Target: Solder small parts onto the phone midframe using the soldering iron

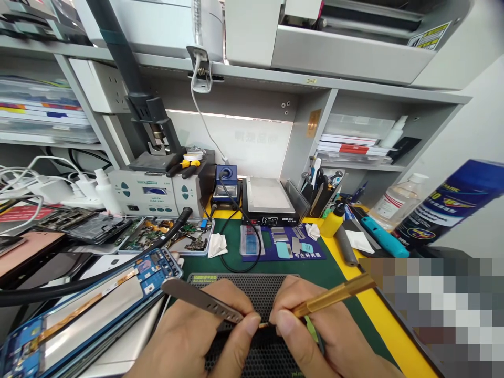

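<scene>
My left hand (220,320) is closed around grey metal tweezers (202,301), whose broad rear end points up and left and has a row of holes. Facing it, my right hand (307,320) grips a gold-coloured pen-like tool (338,295); its working tip is hidden behind my fingers. Between both sets of fingertips shows a tiny coppery piece (263,325), too small to name. Beneath both hands lies a black perforated mat (255,286). Something green, partly covered, shows beside my right hand.
An opened blue phone (94,310) lies at left, near a tray of circuit boards (189,244). Behind stand a rework station (153,191), a soldering station (226,189) and a heating plate (270,197). A black hose and cable cross the bench. Bottles and a spray can (444,205) stand right.
</scene>
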{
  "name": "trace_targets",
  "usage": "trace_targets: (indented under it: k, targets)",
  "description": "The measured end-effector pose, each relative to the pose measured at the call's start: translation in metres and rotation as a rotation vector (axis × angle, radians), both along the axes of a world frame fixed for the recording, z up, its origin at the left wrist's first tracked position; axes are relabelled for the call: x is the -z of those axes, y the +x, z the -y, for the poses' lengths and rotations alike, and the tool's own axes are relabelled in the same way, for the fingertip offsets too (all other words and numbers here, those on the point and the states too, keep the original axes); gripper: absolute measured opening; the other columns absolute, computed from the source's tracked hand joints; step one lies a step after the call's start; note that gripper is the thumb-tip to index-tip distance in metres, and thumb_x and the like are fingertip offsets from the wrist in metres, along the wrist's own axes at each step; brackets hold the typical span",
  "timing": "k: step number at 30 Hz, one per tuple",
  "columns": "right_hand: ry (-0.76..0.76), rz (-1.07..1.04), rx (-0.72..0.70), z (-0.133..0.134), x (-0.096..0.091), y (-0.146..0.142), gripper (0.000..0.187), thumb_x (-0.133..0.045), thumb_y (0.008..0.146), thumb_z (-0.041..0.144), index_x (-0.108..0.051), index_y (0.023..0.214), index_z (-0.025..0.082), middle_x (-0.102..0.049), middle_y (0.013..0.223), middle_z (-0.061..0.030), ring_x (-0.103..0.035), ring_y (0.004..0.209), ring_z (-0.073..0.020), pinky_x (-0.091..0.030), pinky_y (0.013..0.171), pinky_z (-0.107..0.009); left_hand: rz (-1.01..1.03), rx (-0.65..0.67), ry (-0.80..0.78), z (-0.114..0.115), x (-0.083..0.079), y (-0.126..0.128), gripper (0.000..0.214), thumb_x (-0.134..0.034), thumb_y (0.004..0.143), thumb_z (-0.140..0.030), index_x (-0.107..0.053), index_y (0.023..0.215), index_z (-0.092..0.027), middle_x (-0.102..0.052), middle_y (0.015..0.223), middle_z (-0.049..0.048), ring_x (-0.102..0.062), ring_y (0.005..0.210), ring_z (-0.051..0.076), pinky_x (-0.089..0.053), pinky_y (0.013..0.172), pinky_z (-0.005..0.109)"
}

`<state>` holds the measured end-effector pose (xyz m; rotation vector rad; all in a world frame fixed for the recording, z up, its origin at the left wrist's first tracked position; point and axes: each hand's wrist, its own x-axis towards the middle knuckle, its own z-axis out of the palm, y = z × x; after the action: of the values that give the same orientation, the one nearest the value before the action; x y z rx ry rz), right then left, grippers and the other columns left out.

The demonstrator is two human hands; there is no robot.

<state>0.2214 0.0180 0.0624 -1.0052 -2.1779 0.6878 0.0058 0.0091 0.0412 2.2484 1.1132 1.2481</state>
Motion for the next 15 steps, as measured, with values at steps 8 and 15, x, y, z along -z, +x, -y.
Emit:
trace_targets:
  k: [8, 15]
  targets:
    - [0.094, -0.058, -0.005, -0.0014, -0.0018, -0.0029, 0.015, -0.050, 0.097, 0.012, -0.061, 0.095, 0.022, -0.066, 0.084, 0.0007, -0.065, 0.076, -0.0140, -0.052, 0.071, -0.025, -0.038, 0.010, -0.029, -0.0007, -0.0018, -0.0020, 0.017, -0.055, 0.097, -0.012, -0.064, 0.095, -0.026, -0.072, 0.087, -0.0079, -0.070, 0.076, 0.010, -0.055, 0.072, 0.021]
    - [0.081, -0.088, -0.008, -0.0011, 0.0018, -0.0037, 0.014, -0.049, 0.098, 0.014, -0.060, 0.094, 0.022, -0.065, 0.084, -0.0007, -0.065, 0.078, -0.0157, -0.051, 0.068, -0.027, -0.039, 0.032, -0.011, -0.0017, 0.0030, -0.0041, 0.018, -0.055, 0.097, -0.010, -0.064, 0.097, -0.026, -0.072, 0.090, -0.0068, -0.070, 0.079, 0.012, -0.055, 0.075, 0.023]
